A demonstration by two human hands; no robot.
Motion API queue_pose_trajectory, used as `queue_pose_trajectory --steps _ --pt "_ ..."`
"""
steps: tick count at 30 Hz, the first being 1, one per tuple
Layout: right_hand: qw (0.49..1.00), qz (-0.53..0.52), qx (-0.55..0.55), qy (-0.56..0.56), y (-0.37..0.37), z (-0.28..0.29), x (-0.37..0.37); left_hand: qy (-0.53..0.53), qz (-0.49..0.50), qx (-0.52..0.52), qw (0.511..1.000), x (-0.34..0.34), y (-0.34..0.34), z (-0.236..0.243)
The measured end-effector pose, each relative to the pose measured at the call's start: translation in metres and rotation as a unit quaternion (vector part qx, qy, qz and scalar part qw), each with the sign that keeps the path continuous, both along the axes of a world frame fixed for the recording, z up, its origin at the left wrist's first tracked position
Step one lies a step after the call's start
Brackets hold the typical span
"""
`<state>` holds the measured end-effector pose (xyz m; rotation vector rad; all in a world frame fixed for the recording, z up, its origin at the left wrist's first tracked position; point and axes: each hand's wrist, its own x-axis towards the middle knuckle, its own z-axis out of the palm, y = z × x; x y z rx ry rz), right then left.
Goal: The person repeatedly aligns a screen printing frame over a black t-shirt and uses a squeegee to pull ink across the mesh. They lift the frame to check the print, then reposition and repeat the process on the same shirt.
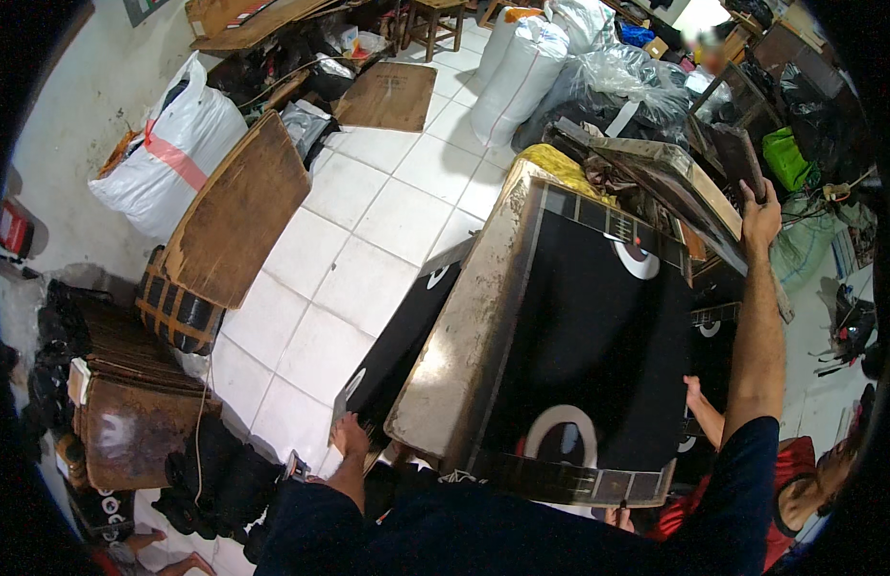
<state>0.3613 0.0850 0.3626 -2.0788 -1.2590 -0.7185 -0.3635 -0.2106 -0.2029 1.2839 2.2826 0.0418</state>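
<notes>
A large black panel (pixel 598 317) with pale ring-shaped prints and a dark taped border lies on a worn, grey-edged table (pixel 445 384) before me. My right hand (pixel 761 219), arm stretched out at the far right, is closed round the end of a dark wooden frame (pixel 731 154) that stands tilted beyond the panel. Low on the left, my left hand (pixel 349 435) is closed on the near corner of a second, narrower-looking black board (pixel 406 331) with white prints. That board slants down beside the table, partly hidden by it.
A co-worker in a red top (pixel 795 475) is at the right, one hand (pixel 692 392) by the panel's side. Brown boards (pixel 238 211) and a white sack (pixel 176 144) stand left. Tall white sacks (pixel 522 82) and clear plastic bags (pixel 608 86) fill the back.
</notes>
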Motion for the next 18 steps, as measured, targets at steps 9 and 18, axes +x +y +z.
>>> queue_pose_trajectory --steps 9,18 --pt "1.0 0.002 0.014 -0.023 0.001 0.004 -0.008 0.034 -0.077 0.076 0.994 -0.046 0.003 0.019" --pt "1.0 0.001 0.019 -0.023 0.006 0.01 -0.007 -0.152 -0.063 0.309 0.937 0.0 0.146 0.14"
